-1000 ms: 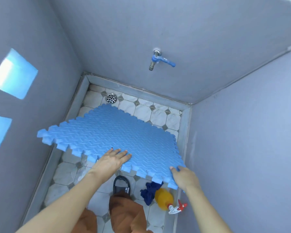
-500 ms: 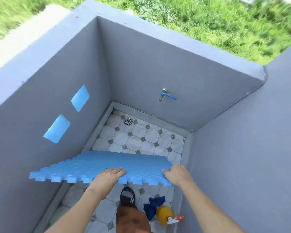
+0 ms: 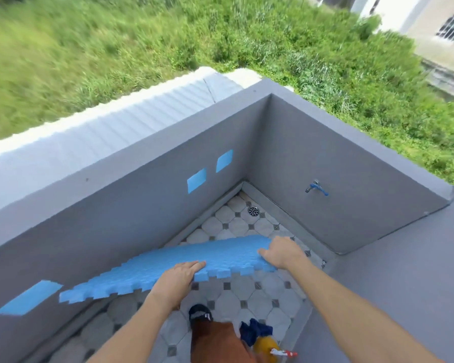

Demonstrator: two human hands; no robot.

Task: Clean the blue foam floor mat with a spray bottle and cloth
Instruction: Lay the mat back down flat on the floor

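Grey walls (image 3: 312,142) enclose a tiled floor (image 3: 247,297); a blue-handled tap (image 3: 316,188) sits on the far wall, a round drain (image 3: 253,210) in the corner. Near the sandalled foot (image 3: 200,314) lie a dark blue cloth (image 3: 252,332) and a yellow spray bottle (image 3: 269,348), touching. Blue foam mat (image 3: 184,263) is held above the floor, nearly edge-on, long axis lower-left to upper-right. Left hand (image 3: 178,277) and right hand (image 3: 282,252) each clasp its near edge, fingers over the top.
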